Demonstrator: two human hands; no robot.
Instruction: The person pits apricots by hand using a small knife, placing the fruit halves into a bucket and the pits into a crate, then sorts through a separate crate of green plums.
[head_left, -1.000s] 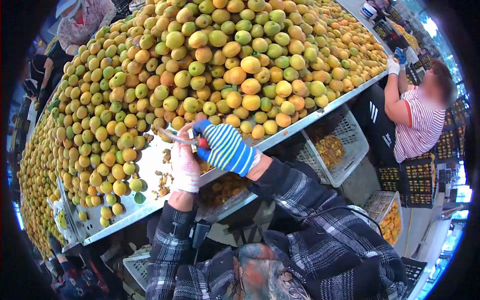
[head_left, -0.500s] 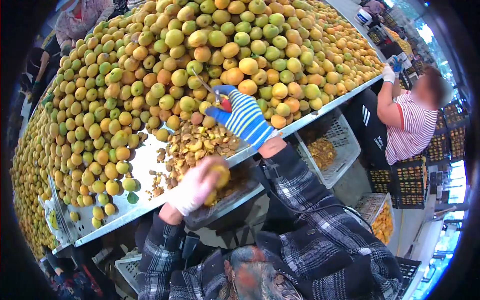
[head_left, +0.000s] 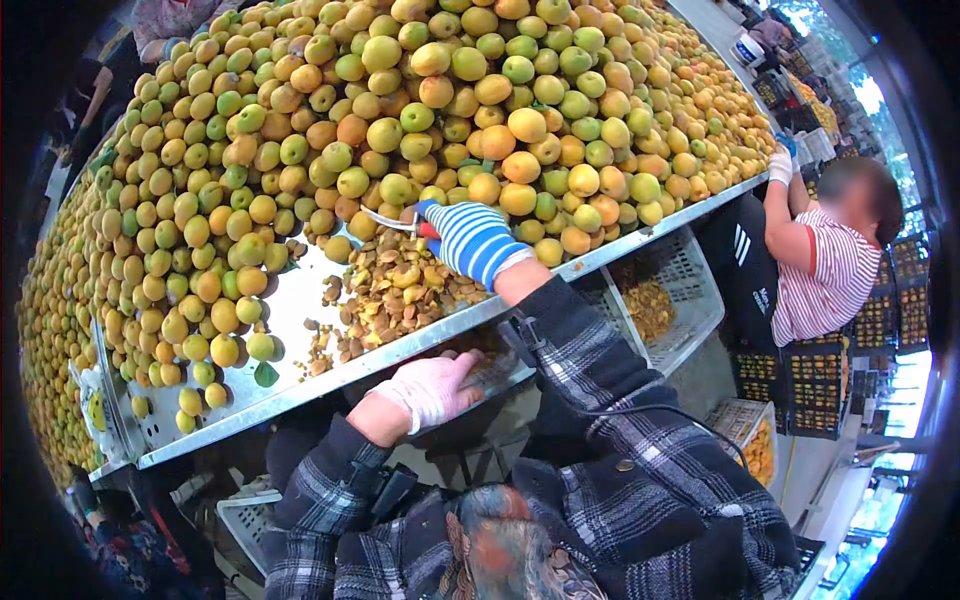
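Note:
My right hand point(head_left: 470, 240), in a blue-and-white striped glove, is wrapped round the red handle of a curved knife point(head_left: 390, 220). The thin metal blade points left, over the edge of the large heap of apricots point(head_left: 420, 110). Below it lies a mound of brown and yellow fruit scraps point(head_left: 400, 285) on the metal table point(head_left: 285, 295). My left hand point(head_left: 430, 388), in a pale glove, is below the table's front rim, above a crate point(head_left: 515, 378). Its fingers are stretched and apart, and no fruit shows in them.
To the right, a co-worker point(head_left: 820, 250) in a striped shirt sits at the same table. Grey crates point(head_left: 690, 290) stand under the rim, one with scraps inside. Stacked black crates point(head_left: 815, 375) and a crate of orange fruit point(head_left: 757, 445) are farther right.
My left hand has moved down off the table edge, and the yellow apricot it held is gone from it. My right hand has shifted slightly, its knife swinging lower and flatter.

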